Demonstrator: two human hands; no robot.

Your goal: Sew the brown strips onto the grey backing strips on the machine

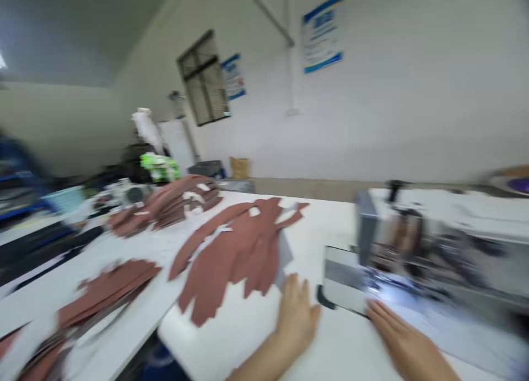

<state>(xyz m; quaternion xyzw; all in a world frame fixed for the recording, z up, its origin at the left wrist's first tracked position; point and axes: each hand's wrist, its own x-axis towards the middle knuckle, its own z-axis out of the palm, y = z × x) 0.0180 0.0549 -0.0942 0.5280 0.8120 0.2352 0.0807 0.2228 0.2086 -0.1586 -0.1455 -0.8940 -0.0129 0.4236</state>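
Observation:
The picture is smeared by motion. My left hand [295,315] lies flat on the white table [330,221], fingers stretched out, just right of a fanned pile of red-brown cut pieces [235,254]. My right hand [403,342] rests flat with fingers out, its tips near the lit metal plate [351,284] of a sewing machine [413,243]. Neither hand holds anything.
Two more stacks of red-brown pieces lie on the table, one at the back left [165,204] and one at the front left [103,293]. A green object [159,167] and clutter stand behind. White wall with posters [324,31] and a window [204,78].

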